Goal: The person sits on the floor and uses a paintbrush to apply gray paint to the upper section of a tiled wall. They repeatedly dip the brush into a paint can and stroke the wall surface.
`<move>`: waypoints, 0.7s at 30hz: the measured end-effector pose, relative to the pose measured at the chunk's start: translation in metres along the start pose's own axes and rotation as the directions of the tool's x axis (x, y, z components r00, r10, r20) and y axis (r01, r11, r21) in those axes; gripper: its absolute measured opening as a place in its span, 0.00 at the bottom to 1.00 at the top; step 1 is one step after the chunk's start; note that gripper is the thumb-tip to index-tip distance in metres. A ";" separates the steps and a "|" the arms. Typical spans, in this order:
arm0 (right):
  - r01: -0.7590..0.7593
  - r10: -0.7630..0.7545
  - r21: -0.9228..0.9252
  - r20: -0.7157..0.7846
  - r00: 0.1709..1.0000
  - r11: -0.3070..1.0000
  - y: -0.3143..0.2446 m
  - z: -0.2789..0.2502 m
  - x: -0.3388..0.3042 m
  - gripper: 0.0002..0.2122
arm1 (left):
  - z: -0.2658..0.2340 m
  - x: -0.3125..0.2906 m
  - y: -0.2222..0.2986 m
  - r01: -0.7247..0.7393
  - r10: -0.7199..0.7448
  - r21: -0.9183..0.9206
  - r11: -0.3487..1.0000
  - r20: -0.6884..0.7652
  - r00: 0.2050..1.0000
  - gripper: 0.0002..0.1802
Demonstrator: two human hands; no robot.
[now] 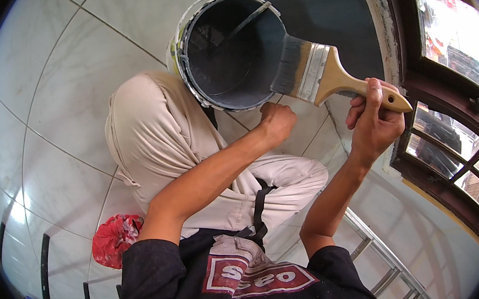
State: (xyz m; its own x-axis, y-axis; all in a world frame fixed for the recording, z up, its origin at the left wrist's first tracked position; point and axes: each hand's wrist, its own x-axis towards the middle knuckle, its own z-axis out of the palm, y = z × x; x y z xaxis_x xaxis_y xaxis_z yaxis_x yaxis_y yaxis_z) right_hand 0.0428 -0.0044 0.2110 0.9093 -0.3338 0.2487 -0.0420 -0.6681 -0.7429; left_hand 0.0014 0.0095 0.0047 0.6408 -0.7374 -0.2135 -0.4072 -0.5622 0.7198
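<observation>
My right hand (376, 122) grips the wooden handle of a wide paintbrush (333, 74), its fingers wrapped round the lower part. The brush points left, and its bristles are coated in dark grey paint beside the right rim of a paint bucket (181, 54). Dark grey paint coats the bucket's inside, and a thin stick (250, 20) leans across the opening against the far rim. Close below the near rim, my left hand (279, 122) is closed in a fist. Whatever it may hold is hidden.
A dark grey painted wall (330, 8) rises behind the bucket, beside a dark-framed window (416, 69) on the right. A metal ladder (385, 256) lies at lower right. On the tiled floor (58, 126), a crumpled red cloth or bag (114, 240) is left of my leg.
</observation>
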 end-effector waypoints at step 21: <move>-0.135 0.205 0.382 -0.148 0.968 0.914 -0.005 0.000 0.012 0.23 | 0.003 -0.001 -0.003 -0.012 0.011 -0.016 1.000 -0.029 1.000 0.06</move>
State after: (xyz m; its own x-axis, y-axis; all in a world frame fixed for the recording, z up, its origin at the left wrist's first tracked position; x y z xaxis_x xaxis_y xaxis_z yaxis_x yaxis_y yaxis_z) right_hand 0.0539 -0.0051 0.2178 0.8101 -0.5579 0.1803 -0.0030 -0.3115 -0.9502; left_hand 0.0000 0.0110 0.0005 0.6550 -0.7325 -0.1858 -0.4044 -0.5474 0.7327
